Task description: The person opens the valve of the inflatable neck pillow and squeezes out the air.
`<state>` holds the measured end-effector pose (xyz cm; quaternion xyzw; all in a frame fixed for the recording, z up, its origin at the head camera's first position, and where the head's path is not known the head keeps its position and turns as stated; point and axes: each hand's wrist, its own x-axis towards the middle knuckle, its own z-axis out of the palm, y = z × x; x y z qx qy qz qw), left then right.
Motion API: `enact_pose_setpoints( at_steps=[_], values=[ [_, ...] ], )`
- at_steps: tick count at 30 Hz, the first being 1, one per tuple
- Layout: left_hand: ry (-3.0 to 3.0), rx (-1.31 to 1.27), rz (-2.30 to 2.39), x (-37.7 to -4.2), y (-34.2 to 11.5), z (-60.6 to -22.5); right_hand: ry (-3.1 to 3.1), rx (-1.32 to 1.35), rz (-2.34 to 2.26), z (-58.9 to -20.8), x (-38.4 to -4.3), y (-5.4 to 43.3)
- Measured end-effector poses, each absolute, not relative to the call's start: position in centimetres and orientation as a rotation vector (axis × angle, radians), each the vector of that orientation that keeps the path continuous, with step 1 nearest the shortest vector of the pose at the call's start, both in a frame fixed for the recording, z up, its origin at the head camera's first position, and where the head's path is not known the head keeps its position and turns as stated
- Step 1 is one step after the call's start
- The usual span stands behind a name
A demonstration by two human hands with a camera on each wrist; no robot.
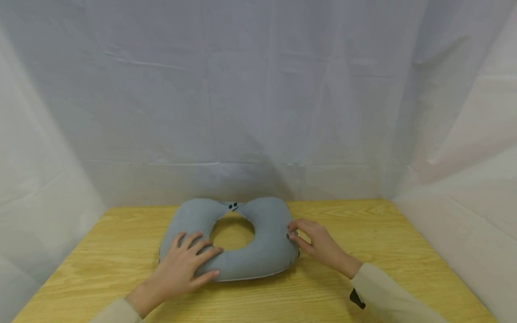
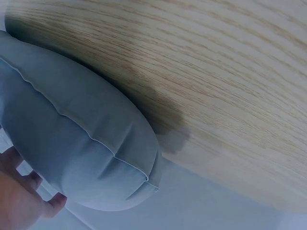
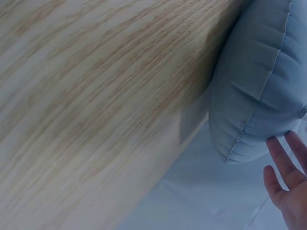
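Observation:
A grey inflated neck pillow [image 1: 258,264] lies on the wooden table, its curved side toward me. Its two ends meet at the far side, where a strap with two dark snap buttons [image 1: 233,206] shows. My left hand [image 1: 183,264] rests with spread fingers on the pillow's near left part. At the right side, my right hand [image 1: 319,242] pinches a small dark valve [image 1: 288,235] between thumb and index finger. The right wrist view shows other fingertips against the pillow [image 3: 254,91] beside the valve; the thumb is out of that view. Seams and creases mark the pillow's side [image 2: 86,129].
The wooden table [image 1: 343,287] extends on both sides of the pillow. White cloth [image 1: 250,112] hangs behind it and along the left and right. A dark tab [image 1: 357,299] hangs by the right sleeve.

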<state>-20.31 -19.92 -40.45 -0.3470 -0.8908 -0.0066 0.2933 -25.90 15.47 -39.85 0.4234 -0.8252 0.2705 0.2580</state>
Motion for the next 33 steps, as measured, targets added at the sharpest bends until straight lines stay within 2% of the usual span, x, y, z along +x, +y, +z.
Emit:
enact_pose_setpoints(
  at_steps=[21, 33],
  values=[
    [-2.417, -0.913, -0.015, -20.3, -19.8, -40.3, -2.206, 1.154, 1.001, -40.2, -25.9, 15.8],
    [-2.401, -0.927, -0.001, -20.3, -19.9, -40.4, -2.334, 1.109, 1.284, -37.5, -23.9, 15.5]
  ],
)
